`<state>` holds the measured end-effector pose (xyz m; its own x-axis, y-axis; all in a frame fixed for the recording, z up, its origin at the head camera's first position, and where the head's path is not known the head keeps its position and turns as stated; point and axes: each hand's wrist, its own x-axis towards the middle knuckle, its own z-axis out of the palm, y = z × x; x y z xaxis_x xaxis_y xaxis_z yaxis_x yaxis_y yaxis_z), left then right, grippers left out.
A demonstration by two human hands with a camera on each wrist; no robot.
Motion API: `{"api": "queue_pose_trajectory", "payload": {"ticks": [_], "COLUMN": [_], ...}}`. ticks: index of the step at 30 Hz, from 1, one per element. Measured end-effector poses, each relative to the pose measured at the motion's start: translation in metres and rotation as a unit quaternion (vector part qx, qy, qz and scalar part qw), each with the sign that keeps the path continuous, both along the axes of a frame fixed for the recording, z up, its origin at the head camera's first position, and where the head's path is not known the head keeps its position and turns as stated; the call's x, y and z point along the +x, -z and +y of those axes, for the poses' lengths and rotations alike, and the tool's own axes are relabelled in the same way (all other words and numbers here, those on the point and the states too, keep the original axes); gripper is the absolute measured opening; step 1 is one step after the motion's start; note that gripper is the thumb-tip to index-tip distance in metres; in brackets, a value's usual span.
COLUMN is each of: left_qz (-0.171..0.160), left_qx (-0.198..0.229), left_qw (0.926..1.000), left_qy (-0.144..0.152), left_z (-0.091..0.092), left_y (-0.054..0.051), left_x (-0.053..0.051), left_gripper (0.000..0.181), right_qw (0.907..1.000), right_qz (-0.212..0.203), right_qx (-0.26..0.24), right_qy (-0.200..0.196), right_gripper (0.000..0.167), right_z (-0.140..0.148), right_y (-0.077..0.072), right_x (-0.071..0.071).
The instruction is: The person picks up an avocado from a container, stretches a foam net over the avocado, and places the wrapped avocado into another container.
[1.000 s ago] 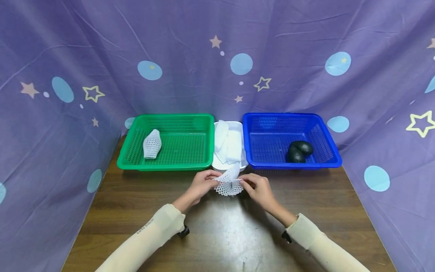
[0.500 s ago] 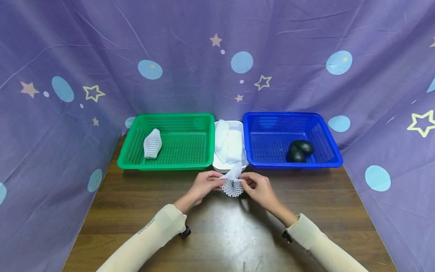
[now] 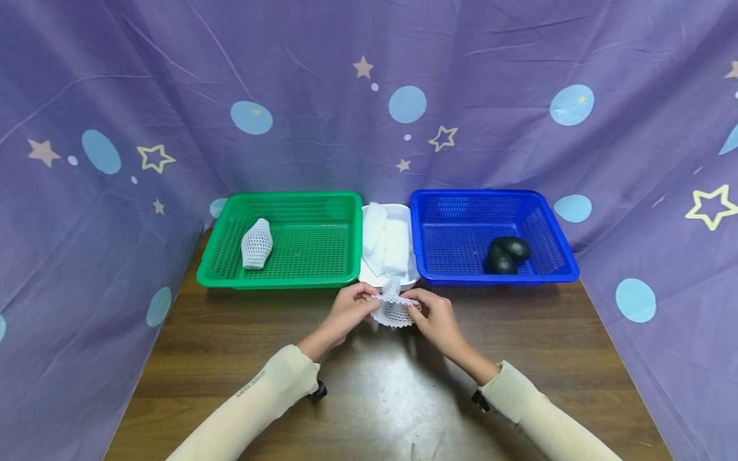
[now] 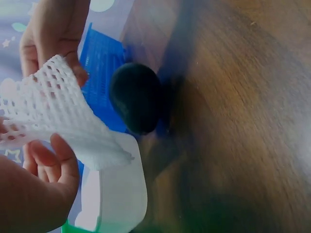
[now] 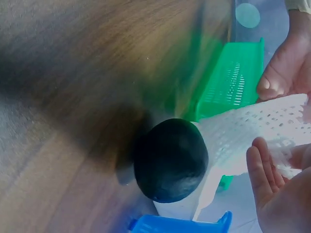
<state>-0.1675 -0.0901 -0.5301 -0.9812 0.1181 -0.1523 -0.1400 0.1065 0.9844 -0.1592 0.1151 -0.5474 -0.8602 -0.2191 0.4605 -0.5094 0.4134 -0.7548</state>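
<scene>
Both hands pinch the rim of a white foam net sleeve (image 3: 394, 312) in front of the white tub. My left hand (image 3: 346, 312) grips its left edge, and my right hand (image 3: 439, 320) holds the right edge, stretching it between them. Close below the sleeve, a dark oval avocado (image 4: 136, 98) stands on the table in the left wrist view; the right wrist view shows the same avocado (image 5: 171, 160) beside the tub. From the head view it is hidden by the sleeve and hands. Whether sleeve and avocado touch cannot be told.
A green basket (image 3: 277, 283) at left contains a fruit in a white foam net (image 3: 257, 244). In the middle, the white tub (image 3: 375, 280) holds several folded foam nets (image 3: 395, 248). At right, a blue basket (image 3: 496, 278) has two dark avocados (image 3: 503, 259).
The sleeve's mouth, narrow and round half a second ago, is now spread wider, and its rim has tipped. Both hands have shifted slightly. Baskets and their contents stay put.
</scene>
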Motion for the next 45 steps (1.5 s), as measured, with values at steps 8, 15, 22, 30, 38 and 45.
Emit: {"api": "queue_pose_trajectory", "payload": {"ticks": [8,15,22,30,38,45], "left_qz": [0.016,0.043,0.1,0.113,0.015,0.004], "left_qx": [0.021,0.033,-0.065,-0.178,-0.037,-0.02], "left_qw": [0.9965,0.998,0.9922,0.9774,0.9992,0.9993], "left_qy": [-0.079,-0.033,-0.035,0.002,0.001,-0.033], "left_z": [-0.016,-0.011,-0.009,-0.008,-0.013,-0.022], "left_y": [0.0,0.003,0.01,0.016,0.02,0.01], "left_x": [0.0,0.005,0.008,0.007,0.003,0.002], "left_gripper": [0.009,0.005,0.009,0.017,0.016,0.018], "right_qw": [0.9963,0.9911,0.99,0.9972,0.999,0.9978], "right_qz": [-0.086,-0.113,-0.107,-0.015,-0.024,-0.065], "right_qx": [-0.001,-0.026,-0.002,0.043,0.027,0.016], "right_qy": [0.0,-0.065,-0.092,-0.058,0.026,0.004], "right_gripper": [0.009,0.01,0.032,0.029,0.008,0.009], "right_z": [0.001,-0.006,-0.011,-0.016,-0.014,-0.008], "right_y": [0.006,0.009,0.008,0.007,0.013,0.018], "right_x": [0.005,0.008,0.007,0.007,-0.001,-0.005]}}
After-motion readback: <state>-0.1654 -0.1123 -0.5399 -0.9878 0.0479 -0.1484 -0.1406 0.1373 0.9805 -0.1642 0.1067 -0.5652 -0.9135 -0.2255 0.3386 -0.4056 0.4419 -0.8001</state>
